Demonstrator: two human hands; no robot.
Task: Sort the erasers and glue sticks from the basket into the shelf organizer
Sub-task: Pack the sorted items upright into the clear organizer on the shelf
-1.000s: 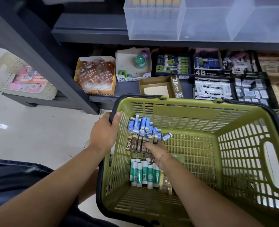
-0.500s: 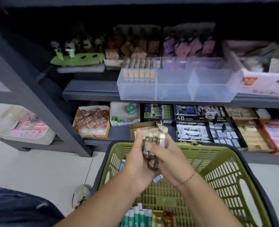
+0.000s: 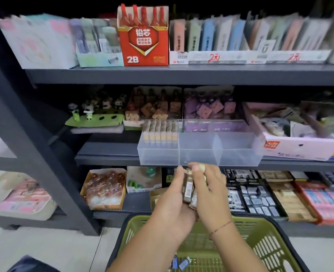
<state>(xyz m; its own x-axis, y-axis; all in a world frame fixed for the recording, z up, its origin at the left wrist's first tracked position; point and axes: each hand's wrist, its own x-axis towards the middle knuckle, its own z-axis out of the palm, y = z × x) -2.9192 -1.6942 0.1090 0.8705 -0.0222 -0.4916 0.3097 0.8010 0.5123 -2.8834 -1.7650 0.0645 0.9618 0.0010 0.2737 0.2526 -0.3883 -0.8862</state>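
My left hand (image 3: 172, 205) and my right hand (image 3: 209, 195) hold a bunch of brown-wrapped erasers (image 3: 188, 190) between them, just below the front of the clear shelf organizer (image 3: 238, 150). The organizer stands on the middle shelf with three compartments. Its left one holds a row of yellow-capped sticks (image 3: 160, 132); the middle and right ones look bare. Below my arms is the green basket (image 3: 268, 244), with a few blue erasers (image 3: 179, 263) visible on its bottom.
A dark metal shelf upright (image 3: 34, 146) slants down at the left. The lower shelf carries trays of erasers (image 3: 258, 199) and an orange box of wrapped items (image 3: 105, 189). A pink box (image 3: 299, 146) sits right of the organizer. A pale basket (image 3: 19, 199) stands low left.
My right hand picked brown erasers out of the basket and my left hand left the basket rim to join it. Both hands rose with the erasers toward the organizer as my view tilted up.
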